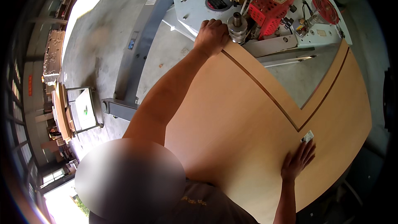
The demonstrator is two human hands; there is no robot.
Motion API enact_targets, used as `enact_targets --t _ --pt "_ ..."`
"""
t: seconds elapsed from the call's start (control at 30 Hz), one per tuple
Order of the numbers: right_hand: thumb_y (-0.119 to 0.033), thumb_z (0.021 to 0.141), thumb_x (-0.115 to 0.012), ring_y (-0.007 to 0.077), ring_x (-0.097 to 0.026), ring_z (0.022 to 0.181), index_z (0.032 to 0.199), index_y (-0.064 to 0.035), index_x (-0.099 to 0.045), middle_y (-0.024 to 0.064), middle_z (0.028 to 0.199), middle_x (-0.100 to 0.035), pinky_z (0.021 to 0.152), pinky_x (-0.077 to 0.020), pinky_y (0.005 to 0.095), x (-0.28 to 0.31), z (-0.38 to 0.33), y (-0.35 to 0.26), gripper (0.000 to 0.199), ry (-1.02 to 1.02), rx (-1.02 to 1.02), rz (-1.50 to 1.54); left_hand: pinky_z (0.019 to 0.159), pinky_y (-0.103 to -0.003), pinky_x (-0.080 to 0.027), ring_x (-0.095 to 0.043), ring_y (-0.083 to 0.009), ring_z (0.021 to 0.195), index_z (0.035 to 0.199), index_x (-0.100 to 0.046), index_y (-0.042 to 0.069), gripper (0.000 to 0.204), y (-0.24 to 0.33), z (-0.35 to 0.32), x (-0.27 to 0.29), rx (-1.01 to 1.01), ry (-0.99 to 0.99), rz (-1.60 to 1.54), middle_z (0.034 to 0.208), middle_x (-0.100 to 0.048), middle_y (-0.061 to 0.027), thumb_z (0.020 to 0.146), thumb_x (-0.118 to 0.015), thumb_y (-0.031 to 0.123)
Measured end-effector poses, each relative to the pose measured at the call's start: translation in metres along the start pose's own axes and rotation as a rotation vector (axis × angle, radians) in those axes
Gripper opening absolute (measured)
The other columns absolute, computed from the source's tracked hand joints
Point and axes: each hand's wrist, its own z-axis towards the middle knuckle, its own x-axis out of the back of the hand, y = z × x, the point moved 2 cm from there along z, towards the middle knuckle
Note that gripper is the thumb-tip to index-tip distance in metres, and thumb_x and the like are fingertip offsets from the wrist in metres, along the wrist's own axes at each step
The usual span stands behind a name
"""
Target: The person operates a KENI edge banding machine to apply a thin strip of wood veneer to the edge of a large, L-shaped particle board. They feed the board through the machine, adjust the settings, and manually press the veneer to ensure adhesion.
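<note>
A large tan wooden panel (232,112) lies in front of me, with an angular cut-out at its far side and a dark groove running alongside that cut-out. My left hand (212,37) is closed over the panel's far left corner, fingers curled, right beside an upright metal roller (237,29) on the machine. Farther right, my right hand (298,161) rests flat on the panel with its fingers stretched out. Its fingertips reach a small white label (307,136) stuck near the point of the groove.
Beyond the panel stands a pale machine table (192,6) carrying a red perforated guard (273,6), a round dark gauge (218,1) and a red disc (325,8). A grey machine arm (141,45) extends at left. Farther left, a trolley (85,108) stands by stacked boards (62,110).
</note>
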Motion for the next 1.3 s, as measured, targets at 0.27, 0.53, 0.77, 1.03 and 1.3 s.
enact_targets --t 0.27,0.53,0.77,1.03,1.3 --pt "-0.052 0.103 -0.034 0.047 -0.015 0.15 0.157 -0.0063 -0.026 0.0211 0.164 -0.02 0.118 -0.0094 0.0644 0.0 -0.001 -0.015 0.071 0.0 -0.017 -0.013 0.093 -0.042 -0.048 -0.058 -0.0292 0.107 0.095 -0.068 0.008 0.015 -0.014 0.0 -0.002 -0.039 -0.093 -0.293 0.095 -0.066 -0.0073 0.083 -0.062 0.013" --pt "-0.051 0.1 -0.041 0.0447 -0.015 0.151 0.157 -0.0078 -0.029 0.018 0.165 -0.021 0.119 -0.0083 0.0633 -0.003 -0.004 -0.038 0.072 0.044 -0.051 0.028 0.109 -0.047 -0.038 -0.047 -0.0363 0.126 0.129 -0.052 0.0 0.049 -0.007 -0.017 0.006 0.234 0.145 -0.005 0.134 -0.051 -0.0188 0.085 -0.061 0.02" --pt "-0.051 0.1 -0.04 0.0448 -0.014 0.151 0.156 -0.0079 -0.03 0.0176 0.165 -0.02 0.118 -0.0086 0.064 -0.004 -0.008 -0.052 0.072 0.02 -0.098 0.02 0.126 -0.043 -0.003 -0.003 -0.0283 0.156 0.157 -0.016 -0.001 0.085 0.092 -0.081 -0.004 0.314 -0.231 0.103 0.167 -0.011 -0.0167 0.099 -0.04 0.056" --pt "-0.052 0.102 -0.037 0.041 -0.01 0.153 0.16 -0.0126 -0.023 0.0165 0.167 -0.013 0.117 -0.0065 0.066 -0.005 -0.048 0.027 0.071 -0.039 -0.142 -0.053 0.127 -0.043 -0.005 -0.006 -0.0257 0.155 0.157 -0.019 0.001 0.085 0.078 -0.078 -0.002 0.326 -0.2 0.127 0.166 -0.014 -0.0138 0.097 -0.047 0.055" --pt "-0.055 0.103 -0.031 0.0402 -0.01 0.154 0.16 -0.0124 -0.021 0.0154 0.167 -0.013 0.118 -0.0069 0.0649 -0.011 -0.047 0.018 0.072 0.016 -0.114 -0.053 0.127 -0.043 -0.006 -0.008 -0.0266 0.155 0.157 -0.02 0.002 0.084 0.067 -0.077 0.001 0.306 -0.207 0.133 0.166 -0.015 -0.0146 0.097 -0.047 0.055"
